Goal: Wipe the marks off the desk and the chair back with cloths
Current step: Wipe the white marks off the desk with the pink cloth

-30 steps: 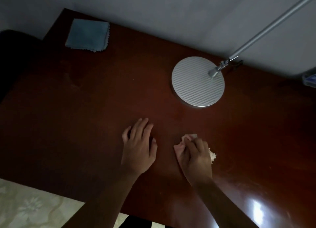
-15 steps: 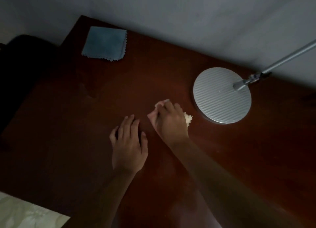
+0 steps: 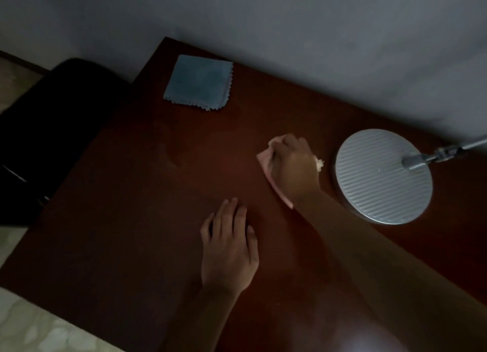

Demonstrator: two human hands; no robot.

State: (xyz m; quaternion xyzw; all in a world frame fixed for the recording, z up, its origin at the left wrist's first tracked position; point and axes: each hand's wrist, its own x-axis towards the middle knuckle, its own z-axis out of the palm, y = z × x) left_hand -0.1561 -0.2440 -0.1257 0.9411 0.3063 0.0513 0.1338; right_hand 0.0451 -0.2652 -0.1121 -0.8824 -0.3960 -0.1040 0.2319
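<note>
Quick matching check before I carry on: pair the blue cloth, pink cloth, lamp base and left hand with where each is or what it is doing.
1. blue cloth
2. pink cloth
3. lamp base
4. left hand

a. flat on the desk, holding nothing
b. folded, at the desk's far left corner
c. under the right hand
d. at the right, by the wall

Pairs: 1-b, 2-c, 3-d, 4-a

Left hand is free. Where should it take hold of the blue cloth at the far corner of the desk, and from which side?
Pinch the blue cloth at its near zigzag edge, coming from the near side with the left hand. It lies flat and folded on the desk, layers fanning at the near-right corner, so pinching there likely gathers every layer.
</note>
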